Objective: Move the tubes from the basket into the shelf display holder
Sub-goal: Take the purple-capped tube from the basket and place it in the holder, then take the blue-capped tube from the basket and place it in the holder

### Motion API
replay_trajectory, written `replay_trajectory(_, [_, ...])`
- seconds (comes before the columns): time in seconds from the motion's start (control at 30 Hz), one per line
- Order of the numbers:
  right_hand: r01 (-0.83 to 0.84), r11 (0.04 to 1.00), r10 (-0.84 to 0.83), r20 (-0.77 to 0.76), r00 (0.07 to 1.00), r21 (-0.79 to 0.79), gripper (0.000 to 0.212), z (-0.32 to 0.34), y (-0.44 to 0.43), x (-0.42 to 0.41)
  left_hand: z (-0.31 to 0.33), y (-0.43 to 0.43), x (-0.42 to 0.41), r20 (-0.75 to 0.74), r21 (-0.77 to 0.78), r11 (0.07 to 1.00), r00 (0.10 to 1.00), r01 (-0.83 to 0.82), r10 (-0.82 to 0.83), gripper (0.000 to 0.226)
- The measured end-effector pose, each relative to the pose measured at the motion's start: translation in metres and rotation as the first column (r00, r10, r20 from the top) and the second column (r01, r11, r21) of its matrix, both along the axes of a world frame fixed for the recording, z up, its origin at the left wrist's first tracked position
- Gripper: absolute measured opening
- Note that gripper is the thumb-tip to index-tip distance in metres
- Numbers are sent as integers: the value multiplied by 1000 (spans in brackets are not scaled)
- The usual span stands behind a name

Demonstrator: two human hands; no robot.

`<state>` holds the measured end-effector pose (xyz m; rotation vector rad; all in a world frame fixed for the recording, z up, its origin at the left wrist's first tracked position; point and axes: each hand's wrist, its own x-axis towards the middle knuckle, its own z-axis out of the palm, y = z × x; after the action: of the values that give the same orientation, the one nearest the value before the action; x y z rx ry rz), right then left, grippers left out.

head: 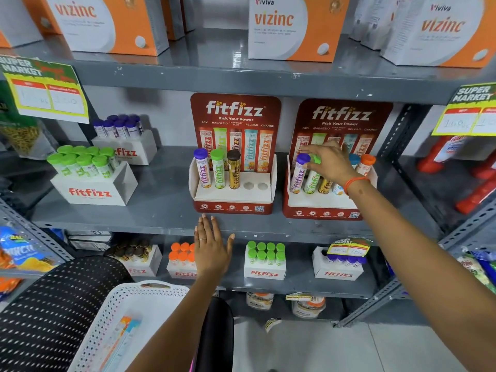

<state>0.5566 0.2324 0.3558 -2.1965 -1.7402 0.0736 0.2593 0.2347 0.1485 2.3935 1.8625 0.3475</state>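
Two red fitfizz display holders stand on the middle shelf. The left holder (233,189) has a purple-capped, a green-capped and a brown-capped tube in it, with two round holes bare at its right. The right holder (322,205) holds several tubes. My right hand (331,159) is over it, fingers closed on the cap of the green-capped tube (312,181) standing in its slot. My left hand (212,245) is flat and open against the shelf's front edge below the left holder. The white perforated basket (107,312) at bottom left holds an orange-capped and a blue-capped tube (123,336).
White fitfizz boxes of green-capped (88,181) and purple-capped tubes (126,146) stand at the left of the same shelf. More tube boxes line the shelf below. Orange vizinc cartons sit on the shelf above. Price tags hang from the shelf edges. A black dotted sleeve (53,304) is at bottom left.
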Motion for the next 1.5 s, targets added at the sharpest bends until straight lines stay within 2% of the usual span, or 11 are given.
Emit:
replay_trajectory(0.1, [-8, 989, 19, -73, 997, 148, 62, -1, -2, -22, 2, 1, 1, 8, -9, 1000, 1000, 11, -11, 88])
replay_trajectory(0.2, [70, 889, 72, -289, 955, 452, 48, -6, -11, -74, 9, 0, -4, 94, -1, 999, 995, 42, -41, 86])
replay_trajectory(0.4, [-70, 838, 325, -393, 860, 541, 32, -88, -15, -211, -8, -37, -65, 253, 82, 990, 964, -111, 87, 68])
replay_trajectory(0.57, [-376, 856, 508, -443, 739, 354, 29, -186, -27, -328, -69, -117, -155, 267, -10, 911, 877, -411, 399, 67])
replay_trajectory(0.77, [-729, 684, 674, -396, 623, 17, 41, -291, -50, -423, -129, -191, -236, 129, -232, 671, 662, -704, 739, 72])
replay_trajectory(0.83, [-800, 590, 729, -356, 584, -105, 36, -313, -57, -448, -139, -206, -252, 56, -250, 611, 619, -751, 783, 71])
replay_trajectory(0.97, [-914, 319, 898, -227, 376, -253, 32, -349, -72, -492, -157, -227, -265, -54, -308, 518, 558, -798, 828, 70])
replay_trajectory(1.1, [-920, 217, 972, -13, 234, -327, 37, -374, -71, -511, -163, -226, -266, -79, -350, 524, 582, -776, 809, 66])
replay_trajectory(1.2, [-906, 198, 971, 204, 128, -374, 9, -372, -63, -508, -163, -226, -264, -124, -343, 528, 594, -777, 795, 65])
replay_trajectory(1.37, [-947, 222, 975, 22, 223, -233, 32, -343, -55, -480, -162, -227, -264, -170, -355, 515, 596, -780, 785, 73])
replay_trajectory(1.5, [-856, 517, 790, -389, 473, 10, 34, -301, -42, -429, -154, -220, -263, -175, -346, 493, 571, -798, 802, 71])
